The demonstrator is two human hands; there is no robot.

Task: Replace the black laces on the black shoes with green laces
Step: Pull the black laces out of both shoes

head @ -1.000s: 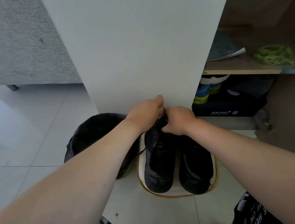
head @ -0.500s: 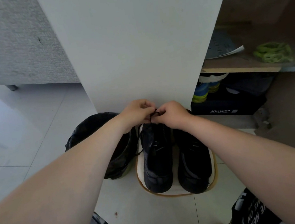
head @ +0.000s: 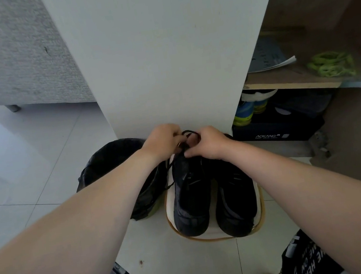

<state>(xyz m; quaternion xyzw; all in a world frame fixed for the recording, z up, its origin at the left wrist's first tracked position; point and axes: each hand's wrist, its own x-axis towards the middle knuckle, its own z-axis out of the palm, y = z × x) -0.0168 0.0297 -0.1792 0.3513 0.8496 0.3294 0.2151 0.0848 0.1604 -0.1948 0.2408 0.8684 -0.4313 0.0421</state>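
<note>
Two black shoes stand side by side on a white mat with a tan rim, toes toward me: the left shoe and the right shoe. My left hand and my right hand meet over the top of the left shoe, and both pinch its black lace, which loops up between them. A loose end of the lace hangs down the shoe's left side. The green laces lie bundled on a wooden shelf at the upper right, away from both hands.
A black bin with a bag stands just left of the shoes. A white cabinet panel rises right behind them. Under the shelf sit a dark shoe box and colourful shoes. A grey sofa stands at the back left.
Both hands have lifted slightly and drawn together over the left shoe. A loop of black lace now stands up between them.
</note>
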